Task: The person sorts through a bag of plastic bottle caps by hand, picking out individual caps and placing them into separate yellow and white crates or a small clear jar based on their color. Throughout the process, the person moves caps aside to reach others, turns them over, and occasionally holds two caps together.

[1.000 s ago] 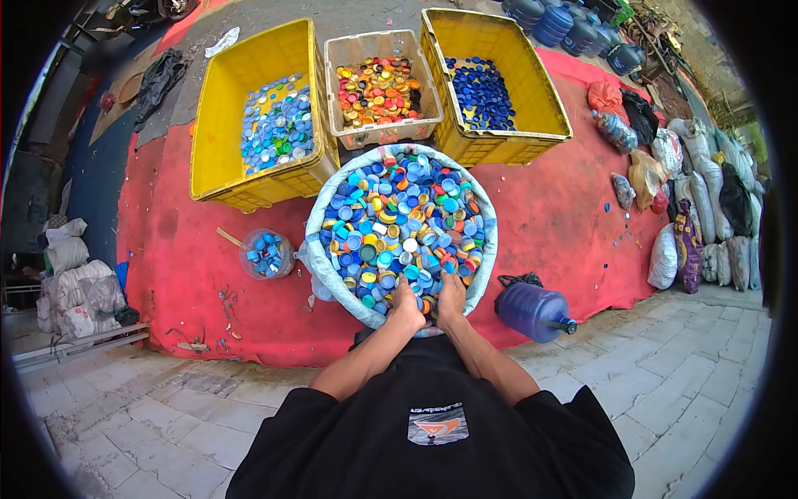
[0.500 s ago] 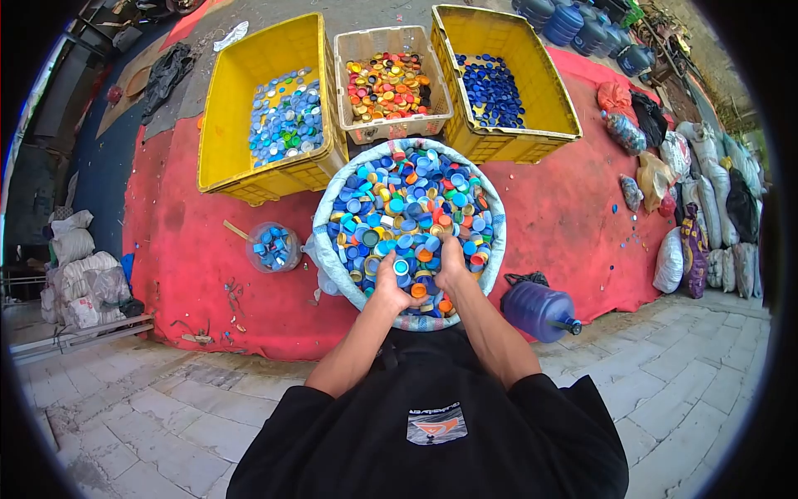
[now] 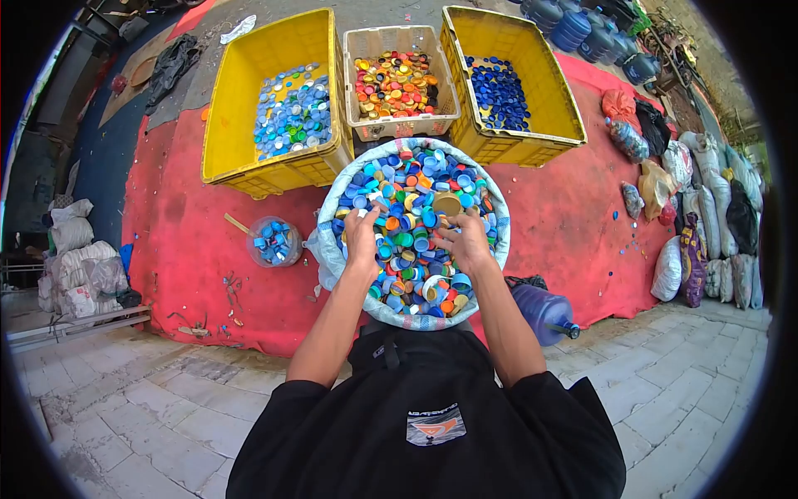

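Mixed plastic bottle caps [image 3: 420, 241] in blue, orange, white, green and other colours fill a round sack [image 3: 330, 208] with a rolled pale rim, right in front of me. My left hand [image 3: 362, 239] is over the caps on the left side, its fingers apart and touching some of them. On the right side, my right hand [image 3: 469, 243] is spread open, palm turned inward, fingertips among the caps. A wide gold-brown lid [image 3: 447, 204] lies just beyond its fingers. Neither hand is closed around a cap that I can make out.
Beyond the sack stand a yellow crate [image 3: 224, 108] of light-blue and green caps, a pale basket [image 3: 407, 126] of red, orange and yellow ones, and another yellow crate [image 3: 549, 100] of dark-blue ones. A clear tub [image 3: 270, 254] sits left, a water jug [image 3: 542, 314] right.
My hands have moved apart and farther forward, from close together near the sack's front to its left and right sides. The caps between them have shifted, and the wide gold-brown lid now shows.
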Demonstrator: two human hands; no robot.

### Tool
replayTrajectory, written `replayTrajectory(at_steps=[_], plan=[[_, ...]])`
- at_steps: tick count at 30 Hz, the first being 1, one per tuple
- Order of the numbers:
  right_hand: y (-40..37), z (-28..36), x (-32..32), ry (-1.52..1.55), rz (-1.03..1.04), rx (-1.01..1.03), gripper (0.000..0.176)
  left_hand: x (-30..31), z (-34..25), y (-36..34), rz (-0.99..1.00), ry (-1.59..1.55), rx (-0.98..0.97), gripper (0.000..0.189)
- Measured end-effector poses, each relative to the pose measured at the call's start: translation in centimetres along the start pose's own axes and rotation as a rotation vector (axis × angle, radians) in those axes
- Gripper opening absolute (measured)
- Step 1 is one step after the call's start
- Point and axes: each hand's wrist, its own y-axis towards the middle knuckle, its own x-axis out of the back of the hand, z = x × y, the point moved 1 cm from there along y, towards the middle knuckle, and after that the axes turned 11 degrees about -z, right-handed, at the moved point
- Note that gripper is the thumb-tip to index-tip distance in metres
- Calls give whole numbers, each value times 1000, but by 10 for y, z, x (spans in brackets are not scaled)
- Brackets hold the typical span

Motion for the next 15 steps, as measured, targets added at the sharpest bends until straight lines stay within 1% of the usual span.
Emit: replayTrajectory(at_steps=[1, 2, 3, 4, 5, 7, 8, 10, 11, 12, 13, 14, 15], plan=[[-7, -3, 8, -51, -86, 45, 47, 11, 18, -1, 54, 144, -43, 57], [-10, -9, 19, -122, -138, 83, 51, 23, 33, -2, 108, 290, -86, 56], [-9, -20, 35, -256, -112, 67, 56, 34, 43, -6, 163, 434, -130, 55], [-8, -34, 52, -390, -86, 48, 62, 44, 47, -16, 232, 761, -261, 58], [-10, -50, 64, -582, -76, 101, 66, 54, 50, -26, 302, 1088, -392, 62], [-12, -78, 82, -964, -54, 216, 77, 66, 60, -50, 229, 1316, -675, 68], [-16, -95, 87, -1028, -46, 307, 80, 65, 64, -57, 193, 1423, -821, 72], [-23, -124, 82, -1159, -26, 495, 87, 58, 73, -60, 211, 1498, -875, 76], [-22, -133, 78, -1161, -68, 494, 88, 56, 80, -58, 217, 1537, -899, 79], [-22, -138, 72, -1163, -108, 496, 89, 53, 83, -54, 195, 1525, -931, 85], [-20, -143, 69, -1163, -148, 496, 91, 51, 88, -50, 191, 1539, -897, 83], [-13, -144, 72, -1074, -121, 478, 93, 48, 93, -48, 191, 1553, -864, 81], [-10, -147, 72, -1058, -136, 486, 92, 46, 95, -46, 193, 1566, -833, 79]])
